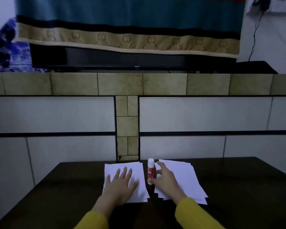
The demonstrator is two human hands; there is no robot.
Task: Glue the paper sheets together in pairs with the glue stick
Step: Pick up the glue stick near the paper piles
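Note:
Two stacks of white paper lie on a dark table (238, 187). My left hand (120, 184) rests flat, fingers spread, on the left paper stack (139, 169). Between the stacks is a red and white glue stick (151, 169), its white cap pointing away from me. My right hand (165, 179) is over the inner edge of the right paper stack (188, 179). Its thumb touches the stick's near end on the left and a finger lies against its right side, so it pinches the stick. The sheets of the right stack are fanned unevenly.
The table's far edge butts against a tiled wall (205, 113) just behind the papers. A tiled ledge (119, 83) above carries a dark television (122, 60) draped with a teal and beige cloth (130, 22). Yellow sleeves cover both forearms.

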